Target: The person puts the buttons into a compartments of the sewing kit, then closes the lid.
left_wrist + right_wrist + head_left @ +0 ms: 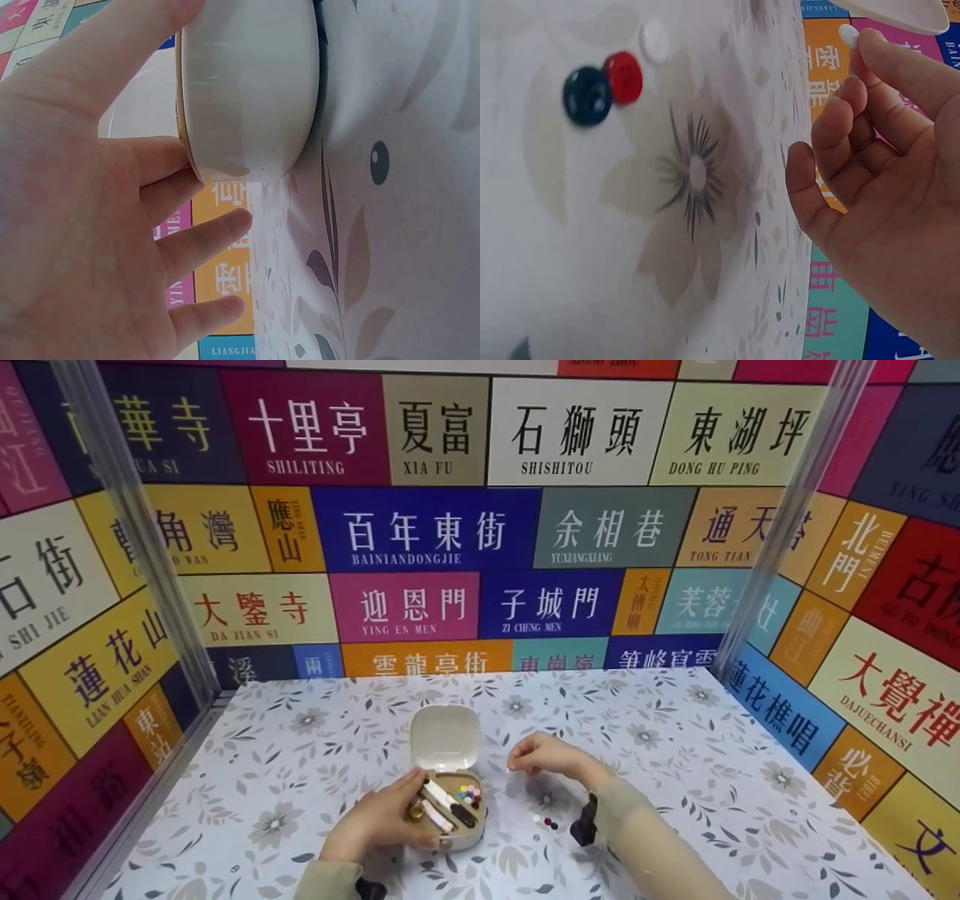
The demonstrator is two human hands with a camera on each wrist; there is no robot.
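A small white hinged case [466, 838] stands on the patterned cloth with its lid [445, 735] raised. Small coloured pieces [469, 793] lie in its right compartment, with white, black and pink stick-like pieces [448, 802] beside them. My left hand [382, 814] grips the case from the left, thumb at the front and index finger near the back rim; its other fingers spread free in the left wrist view. Right of the lid, above the cloth, my right hand [551, 757] pinches a small white button [848, 34] between thumb and index fingertip, the other fingers loosely curled.
On the cloth under my right forearm lie a dark button [586, 96], a red button [623, 78] and a white button [655, 41], close together. Panels with printed signs [420, 529] enclose the table [285, 750] at the back and both sides.
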